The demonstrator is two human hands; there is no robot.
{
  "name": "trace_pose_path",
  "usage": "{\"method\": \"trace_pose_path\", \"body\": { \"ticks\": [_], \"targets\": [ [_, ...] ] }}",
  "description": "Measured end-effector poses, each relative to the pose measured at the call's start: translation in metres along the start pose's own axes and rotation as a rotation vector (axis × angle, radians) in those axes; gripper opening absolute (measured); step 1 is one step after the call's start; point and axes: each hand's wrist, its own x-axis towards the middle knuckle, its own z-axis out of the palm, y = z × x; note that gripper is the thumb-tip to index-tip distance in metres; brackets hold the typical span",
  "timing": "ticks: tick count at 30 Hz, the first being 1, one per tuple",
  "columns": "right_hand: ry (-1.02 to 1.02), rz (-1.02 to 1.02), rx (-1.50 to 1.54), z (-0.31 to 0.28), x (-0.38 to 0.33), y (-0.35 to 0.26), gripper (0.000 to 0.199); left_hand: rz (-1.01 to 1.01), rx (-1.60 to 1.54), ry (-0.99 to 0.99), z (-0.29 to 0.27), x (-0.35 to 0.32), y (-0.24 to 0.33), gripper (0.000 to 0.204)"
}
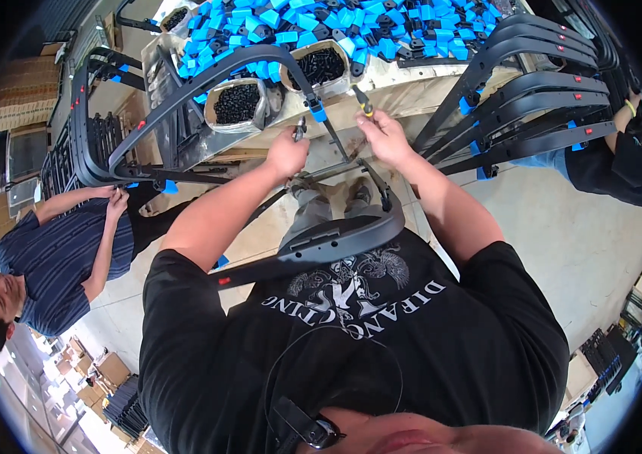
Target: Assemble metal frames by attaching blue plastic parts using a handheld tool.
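Note:
My left hand point(288, 153) is closed around a small dark metal piece point(300, 129) whose kind I cannot make out. My right hand point(387, 138) grips a yellow-and-black screwdriver-like tool point(363, 101), its dark end pointing away from me. Between and around my arms stands a black curved metal frame point(249, 55). A blue plastic fitting point(317, 112) sits on its bar, just beyond my left hand. Another bent part of black frame point(336, 242) crosses close in front of my chest.
A workbench point(404, 85) ahead carries a heap of blue and black plastic pieces point(298, 26). Two boxes of small black parts point(236, 104) stand at its near edge. Several black frames point(540, 94) lean at right. Co-workers stand at left point(71, 250) and right point(612, 170).

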Motion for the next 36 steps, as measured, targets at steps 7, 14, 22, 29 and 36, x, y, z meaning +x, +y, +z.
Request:
{"method": "trace_pose_path", "body": {
  "ticks": [7, 14, 22, 29, 36],
  "targets": [
    [0.123, -0.052, -0.324, -0.001, 0.017, -0.034, 0.057, 0.025, -0.264, 0.200, 0.007, -0.009, 0.011, 0.069],
    [0.208, 0.036, -0.213, 0.024, 0.035, -0.027, 0.055, 0.141, -0.460, 0.125, 0.016, -0.015, 0.040, 0.077],
    [0.235, 0.217, 0.502, 0.033, 0.068, -0.027, 0.024, 0.087, -0.451, -0.066, -0.001, -0.009, 0.051, 0.070],
    [0.218, 0.298, 0.463, 0.037, 0.076, -0.015, 0.036, 0.098, -0.572, -0.181, -0.015, -0.015, 0.063, 0.040],
    [0.285, 0.103, 0.118, 0.031, 0.080, -0.010, 0.051, 0.075, -0.726, -0.222, -0.020, -0.017, 0.069, 0.024]
  ]
}}
